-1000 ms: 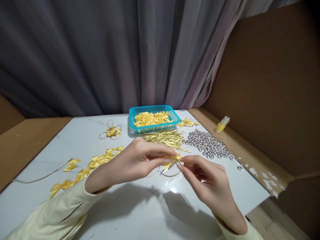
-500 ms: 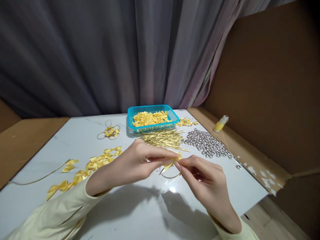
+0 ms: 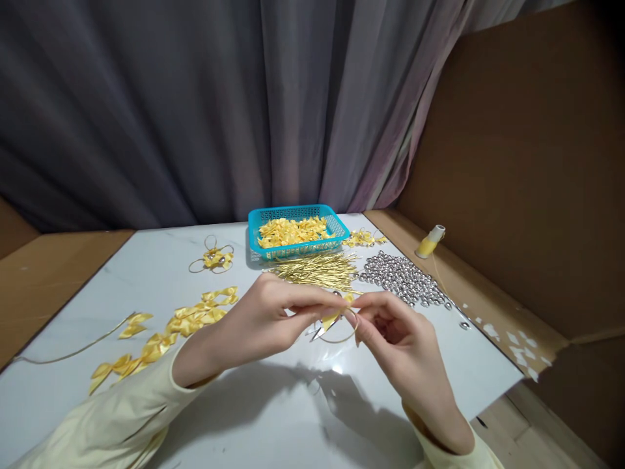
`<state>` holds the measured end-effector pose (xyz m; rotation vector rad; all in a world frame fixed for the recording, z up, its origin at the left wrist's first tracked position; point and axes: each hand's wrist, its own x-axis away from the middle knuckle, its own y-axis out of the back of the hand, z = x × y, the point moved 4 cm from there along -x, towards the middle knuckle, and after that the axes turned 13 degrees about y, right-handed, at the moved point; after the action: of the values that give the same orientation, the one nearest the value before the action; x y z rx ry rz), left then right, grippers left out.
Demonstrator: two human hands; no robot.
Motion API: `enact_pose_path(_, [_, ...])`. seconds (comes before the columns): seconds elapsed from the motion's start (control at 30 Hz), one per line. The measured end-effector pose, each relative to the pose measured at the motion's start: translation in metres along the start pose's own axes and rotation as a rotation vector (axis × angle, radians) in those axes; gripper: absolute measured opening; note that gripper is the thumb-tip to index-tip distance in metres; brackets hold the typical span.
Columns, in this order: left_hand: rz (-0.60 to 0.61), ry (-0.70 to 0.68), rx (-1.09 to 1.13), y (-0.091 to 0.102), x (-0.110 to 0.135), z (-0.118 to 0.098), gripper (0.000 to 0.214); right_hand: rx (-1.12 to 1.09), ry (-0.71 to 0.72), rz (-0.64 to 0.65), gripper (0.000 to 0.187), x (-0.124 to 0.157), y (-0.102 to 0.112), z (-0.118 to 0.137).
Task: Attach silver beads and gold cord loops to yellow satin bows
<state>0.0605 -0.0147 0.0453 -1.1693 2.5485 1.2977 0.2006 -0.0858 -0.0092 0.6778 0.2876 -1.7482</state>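
Note:
My left hand (image 3: pixel 273 312) pinches a yellow satin ribbon bow (image 3: pixel 330 320) between thumb and fingertips. A thin gold cord (image 3: pixel 336 341) curves in a loop below the bow, and my right hand (image 3: pixel 395 332) pinches it close to the left fingertips. A small silver bead shows at the upper edge of the left fingertips. Under the left fingers a pointed metal tip (image 3: pixel 317 333) sticks out; the rest of that tool is hidden. Both hands are held above the white table (image 3: pixel 273 417), fingertips almost touching.
Behind the hands stands a blue basket (image 3: pixel 254 241) of yellow bows, with gold cords (image 3: pixel 317 270) before it. Silver beads (image 3: pixel 405 280) and a thread spool (image 3: pixel 430 241) are on the right. Bows (image 3: pixel 195 316) and a finished-looking looped ornament (image 3: pixel 215 259) lie left.
My right fingers have shifted slightly up and spread a little around the cord. The cord loop has turned, and the silver bead now shows by the left fingertips.

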Motion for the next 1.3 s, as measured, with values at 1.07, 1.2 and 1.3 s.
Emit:
enact_pose_path(1.07, [-0.074,-0.023,-0.145,-0.004,0.002,0.005,0.021,-0.057,-0.175,0.222,0.02,-0.011,0.0,-0.003])
enact_pose_path(1.2, [-0.063,-0.02,-0.153,-0.005,0.003,0.007,0.021,0.032,-0.104,0.252,0.015,-0.014,0.0,0.0])
enact_pose_path(1.3, [-0.053,-0.03,-0.134,-0.006,0.003,0.007,0.018,0.06,-0.078,0.261,0.015,-0.015,0.0,0.001])
